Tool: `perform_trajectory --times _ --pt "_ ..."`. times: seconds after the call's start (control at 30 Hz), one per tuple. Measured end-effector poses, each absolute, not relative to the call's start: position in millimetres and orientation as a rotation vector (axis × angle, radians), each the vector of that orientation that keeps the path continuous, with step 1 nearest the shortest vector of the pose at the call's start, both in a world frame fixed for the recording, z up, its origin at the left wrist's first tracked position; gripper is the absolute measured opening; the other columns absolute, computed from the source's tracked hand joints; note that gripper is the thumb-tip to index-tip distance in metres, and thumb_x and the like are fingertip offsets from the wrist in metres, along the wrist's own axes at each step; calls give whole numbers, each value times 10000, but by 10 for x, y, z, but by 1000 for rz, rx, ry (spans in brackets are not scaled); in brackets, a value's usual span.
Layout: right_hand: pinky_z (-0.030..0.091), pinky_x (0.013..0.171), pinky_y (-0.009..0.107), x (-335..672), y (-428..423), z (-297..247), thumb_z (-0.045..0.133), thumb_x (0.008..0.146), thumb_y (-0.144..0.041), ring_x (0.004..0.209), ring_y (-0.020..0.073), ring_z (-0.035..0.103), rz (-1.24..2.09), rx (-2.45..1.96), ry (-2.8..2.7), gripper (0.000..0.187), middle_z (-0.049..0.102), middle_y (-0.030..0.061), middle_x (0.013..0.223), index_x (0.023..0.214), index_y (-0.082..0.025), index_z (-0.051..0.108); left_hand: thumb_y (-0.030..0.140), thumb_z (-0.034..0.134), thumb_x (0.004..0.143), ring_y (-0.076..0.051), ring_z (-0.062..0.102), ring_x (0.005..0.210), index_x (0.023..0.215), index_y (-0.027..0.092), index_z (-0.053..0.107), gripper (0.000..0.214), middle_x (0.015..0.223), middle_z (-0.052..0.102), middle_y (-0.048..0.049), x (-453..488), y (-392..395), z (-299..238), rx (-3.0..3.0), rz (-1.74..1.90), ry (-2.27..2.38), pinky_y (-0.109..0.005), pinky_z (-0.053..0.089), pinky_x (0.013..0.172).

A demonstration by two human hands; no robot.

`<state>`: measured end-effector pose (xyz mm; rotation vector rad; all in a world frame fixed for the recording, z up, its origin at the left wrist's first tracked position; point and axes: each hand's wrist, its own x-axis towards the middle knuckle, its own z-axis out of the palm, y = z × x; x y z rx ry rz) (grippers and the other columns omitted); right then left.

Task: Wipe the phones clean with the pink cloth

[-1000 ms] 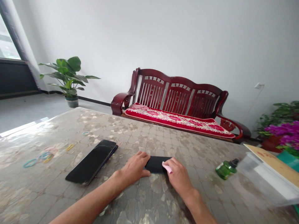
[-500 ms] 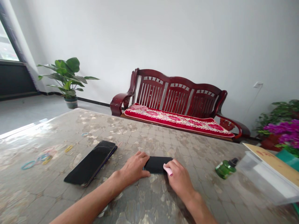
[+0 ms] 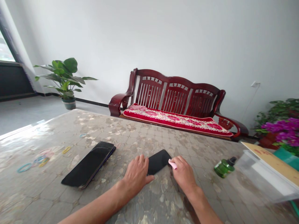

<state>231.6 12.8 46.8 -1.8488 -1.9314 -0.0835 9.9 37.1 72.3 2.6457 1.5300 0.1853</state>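
left hand (image 3: 136, 172) lies flat, grip released, pressing the black phone (image 3: 158, 161) onto the surface (image 3: 163, 199); right hand (image 3: 184, 174), grip clenched on a pink cloth (image 3: 173, 165), touches the phone's right edge.

A phone (image 3: 158, 161) lies on the table (image 3: 140, 202) between the left hand (image 3: 136, 174) and right hand (image 3: 184, 172); a larger phone (image 3: 90, 163) lies left of the left hand; a bottle (image 3: 223, 166) lies right of the right hand; a bench (image 3: 175, 105) stands beyond both.
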Motion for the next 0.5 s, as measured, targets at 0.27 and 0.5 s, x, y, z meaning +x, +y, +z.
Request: perform_trajectory --times 0.27,0.5 --pt "418 741 245 2245 208 388 513 909 -119 828 171 635 -62 -1707 -1923 195 661 27 859 859 -224 670 575 793 706 -320 622 979 1031 106 662 585 1019 662 -129 113 346 700 2743 107 1339 -415 511 861" --pt "417 741 244 2250 183 360 488 926 -131 815 167 622 -76 -1633 -1966 210 647 30 839 847 -218 662 418 746 829 -241 633 965 945 186 696 265 1016 668 -56 52 354 716 2767 219 1004 -322 516 846"
